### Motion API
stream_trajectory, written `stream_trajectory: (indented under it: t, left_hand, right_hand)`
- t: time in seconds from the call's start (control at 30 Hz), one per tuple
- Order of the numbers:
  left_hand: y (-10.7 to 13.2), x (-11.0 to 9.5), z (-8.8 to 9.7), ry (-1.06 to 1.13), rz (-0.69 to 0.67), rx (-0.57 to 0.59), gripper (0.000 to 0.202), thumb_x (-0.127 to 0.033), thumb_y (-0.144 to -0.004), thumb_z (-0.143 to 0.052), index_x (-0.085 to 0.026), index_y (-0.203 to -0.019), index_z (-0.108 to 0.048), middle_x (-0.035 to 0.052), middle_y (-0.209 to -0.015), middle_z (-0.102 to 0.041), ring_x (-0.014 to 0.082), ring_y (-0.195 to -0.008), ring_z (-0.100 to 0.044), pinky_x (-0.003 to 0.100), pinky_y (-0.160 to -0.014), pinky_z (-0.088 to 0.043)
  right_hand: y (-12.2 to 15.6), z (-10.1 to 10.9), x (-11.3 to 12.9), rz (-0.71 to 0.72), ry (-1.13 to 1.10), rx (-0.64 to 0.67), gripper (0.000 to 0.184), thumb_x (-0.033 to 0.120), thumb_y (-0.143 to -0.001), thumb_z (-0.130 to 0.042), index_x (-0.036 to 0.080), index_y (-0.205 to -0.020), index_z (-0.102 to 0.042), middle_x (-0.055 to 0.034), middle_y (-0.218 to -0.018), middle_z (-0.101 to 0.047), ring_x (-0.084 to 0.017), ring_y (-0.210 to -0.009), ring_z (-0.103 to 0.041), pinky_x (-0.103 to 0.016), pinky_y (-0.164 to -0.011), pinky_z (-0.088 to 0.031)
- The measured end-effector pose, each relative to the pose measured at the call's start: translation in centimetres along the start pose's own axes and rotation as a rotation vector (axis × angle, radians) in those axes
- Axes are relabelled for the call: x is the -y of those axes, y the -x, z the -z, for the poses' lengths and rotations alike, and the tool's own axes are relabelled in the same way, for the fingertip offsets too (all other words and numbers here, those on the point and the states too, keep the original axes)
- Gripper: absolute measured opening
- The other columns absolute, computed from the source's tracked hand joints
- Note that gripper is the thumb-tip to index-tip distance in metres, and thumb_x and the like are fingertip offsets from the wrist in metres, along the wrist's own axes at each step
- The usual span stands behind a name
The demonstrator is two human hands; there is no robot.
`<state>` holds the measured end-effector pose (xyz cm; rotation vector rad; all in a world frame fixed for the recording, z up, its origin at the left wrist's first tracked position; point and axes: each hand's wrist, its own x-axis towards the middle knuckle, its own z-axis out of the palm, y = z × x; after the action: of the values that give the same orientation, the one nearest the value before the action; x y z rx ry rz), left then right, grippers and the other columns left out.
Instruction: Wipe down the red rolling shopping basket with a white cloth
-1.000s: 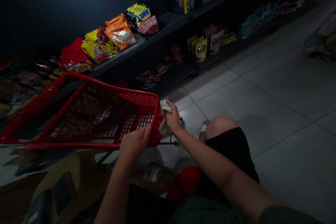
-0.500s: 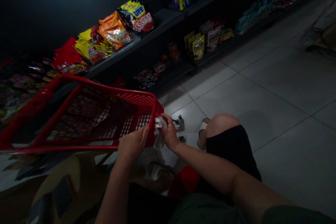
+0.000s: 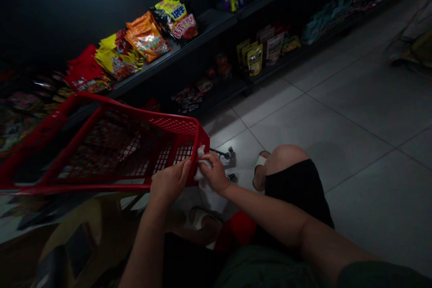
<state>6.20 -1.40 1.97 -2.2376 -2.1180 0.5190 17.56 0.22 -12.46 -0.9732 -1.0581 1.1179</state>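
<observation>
A red plastic shopping cart basket (image 3: pixel 111 144) stands in front of me in a dim shop aisle. My left hand (image 3: pixel 168 182) grips its near rim at the corner, fingers wrapped over the edge. My right hand (image 3: pixel 214 173) is closed on a white cloth (image 3: pixel 201 164) and presses it against the outer end wall of the basket, low down by the corner. The two hands are close together. I am crouched, with my right knee (image 3: pixel 285 159) up beside the cart.
Dark shelves (image 3: pixel 189 49) along the left hold snack packets in red, yellow and orange (image 3: pixel 145 38). Lower shelves carry more packets (image 3: pixel 254 58). A cart wheel and metal frame (image 3: pixel 226 155) show under the basket. Grey floor tiles (image 3: pixel 337 117) stretch to the right.
My right hand has moved the cloth down the end of the basket, from the top rim to the lower corner. The left hand has kept its hold on the rim.
</observation>
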Motion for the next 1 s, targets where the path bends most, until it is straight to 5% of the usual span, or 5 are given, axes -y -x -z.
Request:
stream_trajectory:
  t: [0.2, 0.43, 0.5, 0.73, 1.0]
  left_hand:
    - [0.8, -0.9, 0.0, 0.051, -0.056, -0.031, 0.052, -0.045, -0.103, -0.021, -0.028, -0.121, -0.066, 0.0052, -0.099, -0.078, 0.0214, -0.088, -0.074, 0.027, -0.066, -0.040]
    - [-0.1, -0.2, 0.1, 0.033, 0.014, 0.017, 0.051, -0.047, -0.103, -0.022, -0.029, -0.122, -0.066, 0.0065, -0.099, -0.078, 0.0237, -0.086, -0.073, 0.028, -0.066, -0.041]
    - [-0.2, 0.1, -0.1, 0.020, 0.028, 0.034, 0.051, -0.047, -0.102, -0.023, -0.029, -0.125, -0.065, 0.0071, -0.100, -0.078, 0.0240, -0.086, -0.073, 0.028, -0.067, -0.042]
    - [0.0, 0.4, -0.5, 0.027, 0.014, -0.017, 0.052, -0.047, -0.103, -0.021, -0.030, -0.126, -0.065, 0.0067, -0.105, -0.078, 0.0253, -0.092, -0.073, 0.030, -0.071, -0.044]
    - [-0.2, 0.3, -0.5, 0.024, 0.011, -0.030, 0.054, -0.047, -0.103, -0.019, -0.031, -0.125, -0.065, 0.0059, -0.103, -0.078, 0.0256, -0.089, -0.073, 0.031, -0.069, -0.043]
  right_hand:
    - [-6.8, 0.6, -1.5, -0.206, -0.082, -0.229, 0.037, 0.031, -0.087, -0.055, 0.020, -0.123, -0.057, -0.0061, -0.117, -0.063, -0.020, -0.108, -0.058, -0.035, -0.100, -0.045]
    - [4.3, -1.2, -0.5, 0.067, 0.019, 0.036, 0.035, 0.025, -0.089, -0.050, 0.022, -0.123, -0.054, -0.0088, -0.122, -0.056, -0.021, -0.117, -0.053, -0.039, -0.105, -0.042]
    - [5.0, -0.9, -1.3, 0.068, 0.025, 0.131, 0.034, 0.020, -0.084, -0.053, 0.022, -0.118, -0.057, -0.0071, -0.116, -0.058, -0.021, -0.112, -0.056, -0.038, -0.101, -0.045]
    - [-4.7, 3.1, -5.7, -0.245, 0.268, -0.249, 0.033, 0.015, -0.069, -0.064, 0.018, -0.102, -0.063, -0.0086, -0.108, -0.061, -0.024, -0.105, -0.057, -0.042, -0.100, -0.046]
    - [-3.7, 2.2, -2.3, 0.004, 0.081, 0.092, 0.060, 0.012, -0.072, -0.061, 0.024, -0.130, -0.058, -0.0050, -0.128, -0.064, -0.019, -0.120, -0.059, -0.036, -0.109, -0.043]
